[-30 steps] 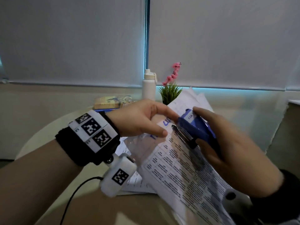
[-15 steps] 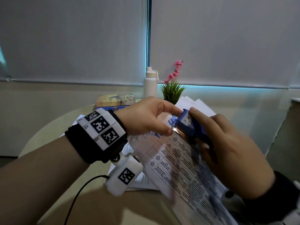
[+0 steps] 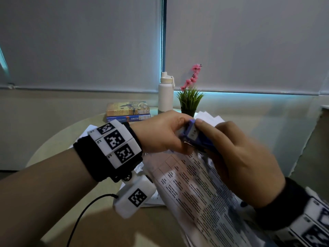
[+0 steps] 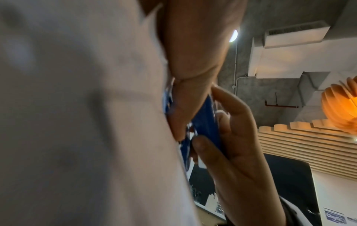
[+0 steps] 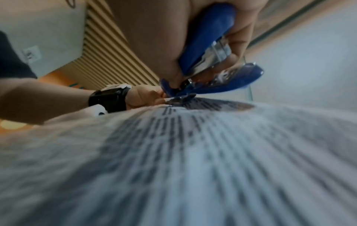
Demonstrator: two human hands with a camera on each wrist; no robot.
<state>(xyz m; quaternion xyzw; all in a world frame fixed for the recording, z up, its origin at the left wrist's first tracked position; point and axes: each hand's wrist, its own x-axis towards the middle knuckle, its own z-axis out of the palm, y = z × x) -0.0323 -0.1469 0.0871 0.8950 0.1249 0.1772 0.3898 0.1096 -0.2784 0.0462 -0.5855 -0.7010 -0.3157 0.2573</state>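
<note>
My right hand (image 3: 236, 157) grips a blue stapler (image 3: 195, 138) over the top corner of a stack of printed sheets (image 3: 194, 189) held above the table. My left hand (image 3: 160, 134) pinches that same corner, its fingertips right against the stapler's nose. In the right wrist view the stapler (image 5: 208, 61) stands with its mouth around the paper's edge (image 5: 181, 99) and its metal magazine showing. In the left wrist view the blue stapler (image 4: 206, 122) sits between my left thumb and my right fingers (image 4: 235, 122), with the back of the sheets (image 4: 77, 122) filling the left side.
A round beige table (image 3: 58, 147) carries two stacked books (image 3: 128, 111), a white bottle (image 3: 165, 93) and a small potted plant with pink flowers (image 3: 189, 97) at its far side. More loose sheets (image 3: 210, 118) lie beyond my hands. Grey blinds cover the window behind.
My right hand has brought the stapler left and up onto the paper's corner, against my left fingers. The sheets have tilted lower and my left hand keeps its pinch.
</note>
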